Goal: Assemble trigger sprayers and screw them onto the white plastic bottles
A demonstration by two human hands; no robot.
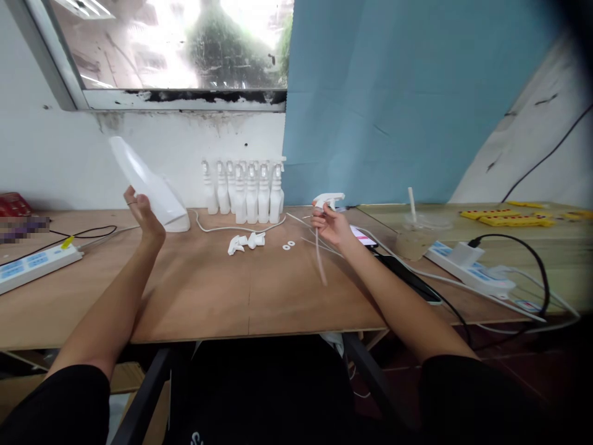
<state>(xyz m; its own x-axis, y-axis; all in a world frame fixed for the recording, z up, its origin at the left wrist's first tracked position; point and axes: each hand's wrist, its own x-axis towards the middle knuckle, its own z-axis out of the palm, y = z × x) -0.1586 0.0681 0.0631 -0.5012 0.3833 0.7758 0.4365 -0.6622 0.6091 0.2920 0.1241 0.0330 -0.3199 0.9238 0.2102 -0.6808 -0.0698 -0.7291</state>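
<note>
The left hand is raised above the left part of the table, fingers wrapped around the bottom of a white bottle tilted up and leftward. The right hand, over the middle back, pinches a white spray head whose thin tube hangs down, somewhat blurred. A row of finished spray bottles stands along the back edge. Loose spray heads and what may be small washers lie between the hands.
</note>
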